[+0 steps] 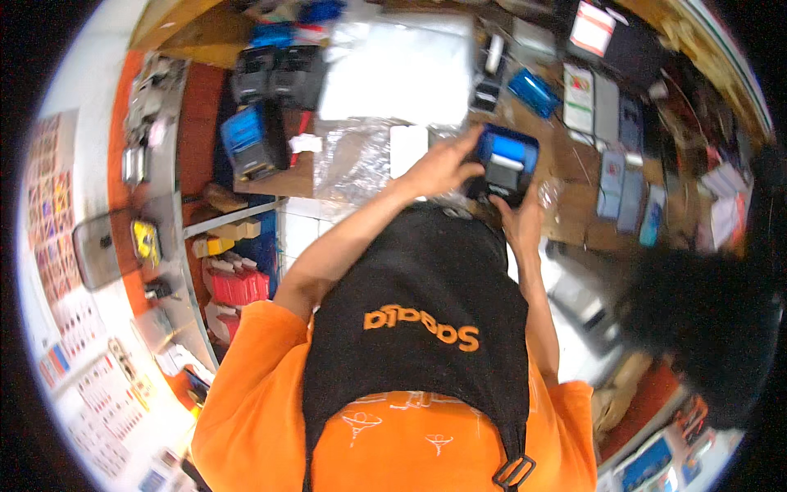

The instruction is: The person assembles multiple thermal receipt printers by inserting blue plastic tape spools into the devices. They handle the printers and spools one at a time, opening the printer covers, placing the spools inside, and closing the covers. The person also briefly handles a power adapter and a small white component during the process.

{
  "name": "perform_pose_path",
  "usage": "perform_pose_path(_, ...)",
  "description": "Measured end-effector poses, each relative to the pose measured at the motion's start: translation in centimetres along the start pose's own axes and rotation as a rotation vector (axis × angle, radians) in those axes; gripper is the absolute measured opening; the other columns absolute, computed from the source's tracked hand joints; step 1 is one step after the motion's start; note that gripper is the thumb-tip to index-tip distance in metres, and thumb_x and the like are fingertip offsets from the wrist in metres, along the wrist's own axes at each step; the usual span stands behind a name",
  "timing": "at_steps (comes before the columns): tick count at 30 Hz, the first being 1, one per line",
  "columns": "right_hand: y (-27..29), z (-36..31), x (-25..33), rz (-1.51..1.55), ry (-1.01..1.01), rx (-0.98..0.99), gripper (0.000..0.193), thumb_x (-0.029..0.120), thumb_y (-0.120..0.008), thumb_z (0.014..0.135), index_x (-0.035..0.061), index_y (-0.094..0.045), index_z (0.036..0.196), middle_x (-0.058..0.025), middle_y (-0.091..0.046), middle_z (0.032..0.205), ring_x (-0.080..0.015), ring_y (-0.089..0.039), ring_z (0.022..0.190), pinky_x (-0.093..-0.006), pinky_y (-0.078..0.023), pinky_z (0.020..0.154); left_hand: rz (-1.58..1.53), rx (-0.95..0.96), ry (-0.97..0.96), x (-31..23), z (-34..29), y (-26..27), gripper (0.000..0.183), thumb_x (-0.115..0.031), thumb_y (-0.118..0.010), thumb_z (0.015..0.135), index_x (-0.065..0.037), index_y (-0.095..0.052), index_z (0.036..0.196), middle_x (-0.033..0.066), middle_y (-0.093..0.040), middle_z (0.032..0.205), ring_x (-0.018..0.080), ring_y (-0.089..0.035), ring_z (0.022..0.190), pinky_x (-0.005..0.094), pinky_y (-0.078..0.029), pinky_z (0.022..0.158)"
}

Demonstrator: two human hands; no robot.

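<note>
Both hands are on the small blue-and-black printer (502, 164) now: left hand (440, 166) clasping its left side, right hand (522, 215) gripping just beneath. It sits at the bench edge, clear plastic wrap (354, 160) lying left of the grip. Unit looks unwrapped; nothing further is started yet.

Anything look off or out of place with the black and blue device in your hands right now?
Nothing stands out. The left hand and right hand both grip the small black and blue device over the cluttered wooden counter. It looks whole and roughly level. Motion blur hides fine detail, so small damage cannot be ruled out.
</note>
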State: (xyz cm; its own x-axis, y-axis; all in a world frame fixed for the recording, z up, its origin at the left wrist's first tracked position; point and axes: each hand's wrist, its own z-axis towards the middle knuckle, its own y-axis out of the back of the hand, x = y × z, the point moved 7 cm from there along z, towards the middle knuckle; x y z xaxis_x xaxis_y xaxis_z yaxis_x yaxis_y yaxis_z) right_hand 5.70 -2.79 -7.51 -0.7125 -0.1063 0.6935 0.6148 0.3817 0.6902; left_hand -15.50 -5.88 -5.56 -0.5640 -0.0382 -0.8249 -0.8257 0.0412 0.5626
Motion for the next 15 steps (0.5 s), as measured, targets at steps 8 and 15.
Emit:
perform_pose_path(8,-0.4,0.5,-0.2,0.034,-0.017,0.055,0.088,0.012,-0.089,0.078,-0.0028,-0.043,0.151,-0.0280,-0.066,0.131,-0.0390,-0.066,0.120,-0.0436,-0.048,0.106,-0.116,-0.223,0.258,-1.5,-12.0,8.9,0.059,-0.023,-0.068,0.101,-0.003,-0.048,0.152,0.0248,-0.064,0.139,0.0391,-0.068,0.121,0.0430,-0.057,0.099)
perform_pose_path(15,1.0,1.2,3.5,0.241,0.108,0.022,0.110,0.023,-0.092,0.079,-0.0013,-0.024,0.162,-0.0279,-0.060,0.142,-0.0330,-0.063,0.126,-0.0403,-0.049,0.108,-0.127,-0.693,0.545,5.5,-25.9,17.0,0.042,-0.009,-0.066,0.102,-0.002,-0.060,0.143,0.0114,-0.071,0.133,0.0194,-0.071,0.116,0.0343,-0.060,0.092)
